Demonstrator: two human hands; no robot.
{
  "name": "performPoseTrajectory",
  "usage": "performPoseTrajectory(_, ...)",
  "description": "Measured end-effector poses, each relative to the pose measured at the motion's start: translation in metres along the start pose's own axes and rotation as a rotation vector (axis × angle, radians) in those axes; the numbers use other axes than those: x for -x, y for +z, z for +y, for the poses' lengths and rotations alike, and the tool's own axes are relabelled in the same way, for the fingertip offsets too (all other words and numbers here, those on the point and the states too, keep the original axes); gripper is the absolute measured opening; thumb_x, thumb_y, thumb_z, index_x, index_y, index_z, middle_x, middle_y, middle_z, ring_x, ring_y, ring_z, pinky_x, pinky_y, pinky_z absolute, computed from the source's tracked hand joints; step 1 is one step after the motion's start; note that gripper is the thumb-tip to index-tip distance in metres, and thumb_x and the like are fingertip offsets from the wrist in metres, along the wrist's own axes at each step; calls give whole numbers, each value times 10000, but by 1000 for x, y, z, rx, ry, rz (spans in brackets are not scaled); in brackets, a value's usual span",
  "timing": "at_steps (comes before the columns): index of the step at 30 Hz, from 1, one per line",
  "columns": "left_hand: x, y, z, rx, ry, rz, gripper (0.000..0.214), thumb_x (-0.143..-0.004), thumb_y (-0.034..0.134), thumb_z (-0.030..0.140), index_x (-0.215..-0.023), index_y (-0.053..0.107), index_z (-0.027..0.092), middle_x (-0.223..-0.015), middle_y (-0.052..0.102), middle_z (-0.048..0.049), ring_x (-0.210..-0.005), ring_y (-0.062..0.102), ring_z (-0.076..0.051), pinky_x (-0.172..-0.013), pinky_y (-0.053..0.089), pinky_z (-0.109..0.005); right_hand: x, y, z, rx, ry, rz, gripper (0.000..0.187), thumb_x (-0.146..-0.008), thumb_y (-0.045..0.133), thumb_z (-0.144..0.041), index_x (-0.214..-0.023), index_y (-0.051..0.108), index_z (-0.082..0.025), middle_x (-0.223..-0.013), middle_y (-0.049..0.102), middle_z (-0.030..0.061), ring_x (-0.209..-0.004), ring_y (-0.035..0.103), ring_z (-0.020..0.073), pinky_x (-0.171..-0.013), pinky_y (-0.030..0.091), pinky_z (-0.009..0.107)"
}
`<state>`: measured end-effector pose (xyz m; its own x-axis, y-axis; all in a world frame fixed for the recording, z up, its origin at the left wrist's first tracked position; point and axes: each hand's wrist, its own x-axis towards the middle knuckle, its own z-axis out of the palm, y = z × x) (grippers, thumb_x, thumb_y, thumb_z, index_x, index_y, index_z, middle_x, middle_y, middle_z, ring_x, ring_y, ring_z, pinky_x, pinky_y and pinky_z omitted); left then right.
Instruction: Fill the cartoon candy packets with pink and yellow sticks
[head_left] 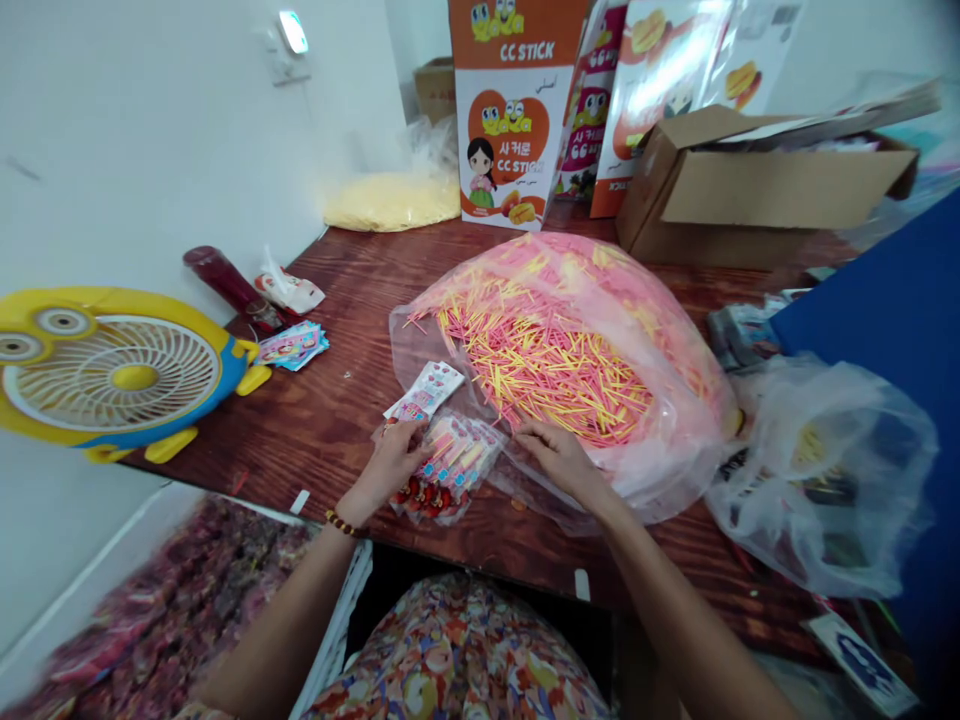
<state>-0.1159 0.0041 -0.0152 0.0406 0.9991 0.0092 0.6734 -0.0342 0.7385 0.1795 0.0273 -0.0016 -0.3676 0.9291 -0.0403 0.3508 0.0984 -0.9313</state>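
My left hand (397, 455) is closed at the edge of a small white and pink printed packet (431, 388), with its fingertips against it. Beside that hand, several clear packets (454, 460) with pink and yellow sticks and red pieces lie overlapped on the table. My right hand (559, 457) is at the near left edge of a large clear plastic bag (675, 330). Its fingers are pinched together, and what they hold, if anything, is too small to make out. Loose thin pink and yellow sticks (555, 370) fill the bag's open mouth.
A yellow minion-shaped fan (135, 375) stands at the left, near a dark red bottle (232, 285) and printed sachets (294, 345). Printed boxes (502, 120) and an open carton (750, 200) line the back. A translucent bag (832, 470) sits right. A bin of wrapped pieces (165, 610) is below left.
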Motion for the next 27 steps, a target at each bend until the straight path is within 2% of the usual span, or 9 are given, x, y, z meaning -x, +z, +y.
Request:
performPoseTrajectory(2, 1, 1, -3, -73, 30, 43, 372, -796, 651, 348, -1130, 670, 185, -968, 687, -73, -917, 614, -223, -874, 463, -364, 4, -11, 7, 55, 5, 55, 246, -907, 502, -370, -820, 655, -197, -727, 645, -8, -689, 614, 153, -647, 469, 261)
performPoseTrajectory(4, -3, -3, -3, -103, 23, 75, 337, -852, 606, 363, -1139, 662, 196, -1002, 688, -79, -938, 624, -222, -888, 460, -358, 7, -23, 15, 89, 25, 104, 252, -902, 507, -388, -836, 661, -199, -737, 662, 0, -690, 632, 162, -640, 477, 266)
performPoseTrajectory(6, -15, -9, -1, -166, -14, 138, 307, -900, 549, 359, -1137, 657, 196, -1019, 689, -88, -964, 624, -230, -896, 453, -364, 9, -35, 21, 108, 48, 146, 254, -897, 512, -399, -845, 661, -200, -746, 680, 9, -692, 659, 171, -638, 486, 269)
performPoseTrajectory(8, -33, -13, 1, -309, -83, 197, 326, -923, 512, 377, -1145, 651, 182, -1089, 673, -124, -1044, 598, -278, -923, 433, -417, 9, -47, 25, 129, 70, 180, 250, -895, 508, -397, -849, 656, -201, -746, 686, 12, -693, 681, 177, -632, 488, 268)
performPoseTrajectory(12, -70, -10, 3, -589, -251, 163, 497, -894, 504, 549, -1148, 652, 149, -1206, 606, -224, -1129, 519, -422, -900, 403, -551, 11, -73, 28, 291, 101, 248, 232, -892, 485, -357, -824, 645, -203, -740, 687, 14, -689, 673, 176, -639, 471, 265)
performPoseTrajectory(14, -81, -5, 1, -641, -232, 141, 515, -871, 525, 577, -1142, 662, 161, -1213, 598, -230, -1136, 503, -441, -896, 395, -570, 14, -87, 29, 426, 118, 288, 237, -896, 469, -338, -818, 647, -203, -737, 692, 19, -698, 653, 175, -652, 456, 263)
performPoseTrajectory(17, -88, 2, -5, -651, -174, 146, 449, -852, 579, 525, -1129, 659, 181, -1202, 604, -212, -1126, 506, -423, -902, 394, -555, 21, -104, 28, 603, 158, 312, 232, -900, 459, -295, -857, 666, -200, -786, 708, 31, -737, 641, 178, -663, 432, 261)
performPoseTrajectory(20, -90, 5, -9, -618, -157, 162, 388, -859, 580, 459, -1121, 626, 177, -1193, 612, -196, -1125, 513, -397, -909, 395, -527, 25, -107, 22, 735, 171, 262, 225, -913, 470, -264, -932, 685, -203, -894, 729, 48, -820, 651, 186, -693, 424, 264)
performPoseTrajectory(27, -96, 4, -13, -456, -215, 212, 276, -851, 573, 365, -1046, 570, 169, -1123, 653, -143, -1105, 565, -321, -931, 393, -456, 19, -99, 7, 1072, 142, -43, 237, -958, 473, -231, -952, 704, -183, -997, 699, 94, -952, 630, 198, -816, 430, 270)
